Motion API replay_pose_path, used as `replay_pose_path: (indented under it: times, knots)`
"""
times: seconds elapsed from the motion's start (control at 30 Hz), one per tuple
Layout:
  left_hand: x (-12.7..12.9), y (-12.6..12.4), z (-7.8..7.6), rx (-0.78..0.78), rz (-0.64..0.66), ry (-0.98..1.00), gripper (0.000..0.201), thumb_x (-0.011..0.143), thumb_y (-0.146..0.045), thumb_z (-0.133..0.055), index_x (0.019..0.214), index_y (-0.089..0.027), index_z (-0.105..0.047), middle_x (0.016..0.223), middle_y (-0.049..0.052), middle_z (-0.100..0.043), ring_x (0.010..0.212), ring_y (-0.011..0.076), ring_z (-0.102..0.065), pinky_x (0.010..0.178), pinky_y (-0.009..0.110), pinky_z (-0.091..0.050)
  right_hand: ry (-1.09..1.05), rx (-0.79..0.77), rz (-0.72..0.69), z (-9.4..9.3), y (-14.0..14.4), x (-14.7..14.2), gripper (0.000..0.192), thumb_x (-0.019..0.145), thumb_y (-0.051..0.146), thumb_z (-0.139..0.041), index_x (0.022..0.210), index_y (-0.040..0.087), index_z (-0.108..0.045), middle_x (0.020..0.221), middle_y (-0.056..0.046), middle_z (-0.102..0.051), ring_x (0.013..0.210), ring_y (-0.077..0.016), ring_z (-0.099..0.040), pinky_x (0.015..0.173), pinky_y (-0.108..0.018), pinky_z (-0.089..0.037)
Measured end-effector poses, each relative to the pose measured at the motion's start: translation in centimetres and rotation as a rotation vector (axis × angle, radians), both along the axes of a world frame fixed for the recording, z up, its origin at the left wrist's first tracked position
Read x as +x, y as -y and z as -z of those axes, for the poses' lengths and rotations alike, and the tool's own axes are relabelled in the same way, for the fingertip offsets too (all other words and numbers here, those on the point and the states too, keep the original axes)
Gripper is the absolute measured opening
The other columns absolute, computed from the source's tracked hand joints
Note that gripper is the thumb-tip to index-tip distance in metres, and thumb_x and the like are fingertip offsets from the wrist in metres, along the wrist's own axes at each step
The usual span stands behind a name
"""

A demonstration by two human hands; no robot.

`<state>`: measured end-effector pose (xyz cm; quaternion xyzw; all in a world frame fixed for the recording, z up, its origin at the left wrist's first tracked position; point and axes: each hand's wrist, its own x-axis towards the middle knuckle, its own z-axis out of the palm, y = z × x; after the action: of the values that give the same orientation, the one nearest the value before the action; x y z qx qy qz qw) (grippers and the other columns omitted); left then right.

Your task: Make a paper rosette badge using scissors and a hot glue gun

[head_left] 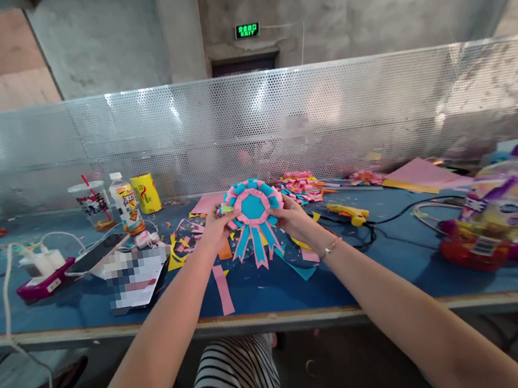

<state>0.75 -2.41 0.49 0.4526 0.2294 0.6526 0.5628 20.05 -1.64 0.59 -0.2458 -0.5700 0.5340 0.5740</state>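
Note:
Between my two hands, a pink and blue paper rosette (252,208) is held up above the table, its round blue middle facing me and its pink and blue tails hanging down. My left hand (218,227) grips its left edge, and my right hand (292,216) grips its right edge. The fingers of both hands are partly hidden by the pleated rim. Pink, yellow and orange paper scraps lie underneath and around it, including a pink strip (224,290) near the table's front edge. Behind my right hand sits a pile of pink folded paper (300,187).
A yellow glue gun (349,212) with a black cable lies on the right. Plastic containers (486,230) crowd the far right. At left are a purple power strip (46,280), phones (140,278), a bottle (126,204), a cup (94,206) and a yellow can (146,193). A perforated metal screen (171,136) stands behind.

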Motion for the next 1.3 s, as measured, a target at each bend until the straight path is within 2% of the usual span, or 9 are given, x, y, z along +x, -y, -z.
replay_pose_path:
  times: [0.27,0.57,0.77,0.93,1.07,1.3]
  knots:
    - [0.2,-0.3,0.0,-0.038,-0.061,-0.047,0.055,0.040,-0.020,-0.080,0.083,-0.019,-0.047,0.058,-0.007,-0.055,0.041,0.0071,-0.050,0.040,0.019,-0.037,0.023,0.004,0.019,0.1,-0.2,0.2,0.041,0.055,0.026,-0.074,0.091,0.025,-0.053,0.082,0.004,-0.062,0.067,-0.0112,-0.058,0.054,-0.022,-0.047]
    - [-0.1,-0.8,0.3,-0.106,-0.085,-0.068,0.053,0.037,-0.017,-0.081,0.078,-0.017,-0.048,0.058,-0.005,-0.057,0.046,0.0099,-0.055,0.043,0.021,-0.041,0.032,0.013,0.020,-0.1,0.2,0.1,0.041,0.056,0.027,-0.074,0.091,0.027,-0.053,0.088,0.004,-0.062,0.075,-0.0121,-0.060,0.059,-0.022,-0.048]
    - [-0.2,-1.1,0.6,-0.126,-0.122,-0.100,0.055,0.039,-0.017,-0.080,0.086,-0.016,-0.052,0.063,-0.003,-0.061,0.049,0.0114,-0.057,0.047,0.024,-0.045,0.039,-0.015,0.001,-0.4,0.6,-0.2,0.045,0.056,0.028,-0.074,0.096,0.027,-0.051,0.087,0.003,-0.063,0.074,-0.0132,-0.061,0.062,-0.025,-0.051]
    - [-0.1,-0.8,0.4,-0.051,-0.128,-0.139,0.053,0.041,-0.015,-0.080,0.086,-0.016,-0.054,0.061,-0.003,-0.060,0.055,0.0131,-0.059,0.050,0.024,-0.046,0.097,0.011,0.119,0.0,-0.1,0.0,0.042,0.054,0.027,-0.076,0.088,0.024,-0.052,0.079,0.003,-0.063,0.064,-0.0115,-0.059,0.053,-0.023,-0.049]
    - [0.0,-0.5,0.2,0.039,-0.092,-0.172,0.046,0.045,-0.017,-0.078,0.084,-0.017,-0.054,0.058,-0.004,-0.057,0.054,0.0116,-0.058,0.049,0.022,-0.045,0.072,0.097,0.128,0.3,-0.5,0.2,0.041,0.056,0.028,-0.075,0.089,0.024,-0.051,0.081,0.003,-0.063,0.069,-0.0128,-0.061,0.061,-0.026,-0.051]
    - [0.1,-0.5,0.2,0.205,-0.087,-0.245,0.047,0.052,-0.024,-0.075,0.093,-0.017,-0.055,0.066,-0.002,-0.060,0.057,0.0114,-0.057,0.052,0.022,-0.045,0.067,0.208,0.099,0.0,-0.4,0.3,0.041,0.059,0.031,-0.072,0.092,0.025,-0.049,0.087,0.003,-0.062,0.079,-0.0139,-0.061,0.073,-0.031,-0.051]
